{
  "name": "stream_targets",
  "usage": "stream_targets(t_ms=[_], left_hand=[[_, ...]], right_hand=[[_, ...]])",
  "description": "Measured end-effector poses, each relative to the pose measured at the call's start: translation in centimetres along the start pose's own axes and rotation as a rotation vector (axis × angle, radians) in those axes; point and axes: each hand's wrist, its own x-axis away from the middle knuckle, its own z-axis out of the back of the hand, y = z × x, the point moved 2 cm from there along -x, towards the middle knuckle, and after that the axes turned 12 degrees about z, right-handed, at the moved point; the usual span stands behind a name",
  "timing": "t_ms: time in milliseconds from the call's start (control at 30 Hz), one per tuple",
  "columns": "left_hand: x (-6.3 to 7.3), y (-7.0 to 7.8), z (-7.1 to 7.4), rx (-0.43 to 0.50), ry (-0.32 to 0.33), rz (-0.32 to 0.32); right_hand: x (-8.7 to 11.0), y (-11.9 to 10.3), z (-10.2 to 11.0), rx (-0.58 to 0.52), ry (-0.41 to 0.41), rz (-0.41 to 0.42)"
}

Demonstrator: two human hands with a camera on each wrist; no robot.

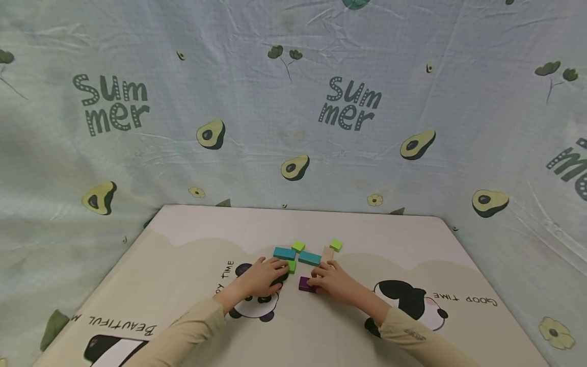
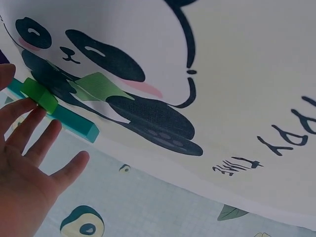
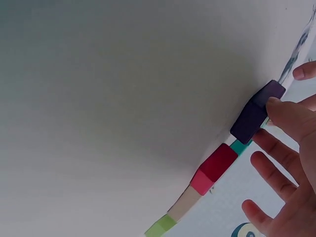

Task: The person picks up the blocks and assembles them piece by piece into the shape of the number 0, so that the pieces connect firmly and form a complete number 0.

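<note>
My right hand point(image 1: 337, 283) pinches a purple block point(image 1: 306, 284) between thumb and fingers, low over the table. In the right wrist view the thumb lies against that dark purple block point(image 3: 254, 113). My left hand point(image 1: 262, 279) reaches out with its fingers spread, fingertips at a small green block point(image 2: 40, 95). Behind this green block lies a long teal block point(image 1: 284, 253), and a second teal block point(image 1: 310, 258) continues the row to the right. A red block point(image 3: 215, 170) shows in the right wrist view; in the head view my right hand hides it.
A plain wood-coloured block point(image 1: 327, 254) stands at the right end of the teal row. Two more green blocks, one behind the teal pieces point(image 1: 298, 246) and another farther right point(image 1: 336, 245), lie at the back. The table point(image 1: 390, 234) carries printed pandas and meets a hanging cloth point(image 1: 257, 112).
</note>
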Motion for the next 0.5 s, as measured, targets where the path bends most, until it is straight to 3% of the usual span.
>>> stream_targets(t_ms=[500], left_hand=[[-0.2,0.0,-0.2,-0.027,0.053,-0.017]], right_hand=[[0.9,-1.2,0.5,-0.054,-0.031,0.001]])
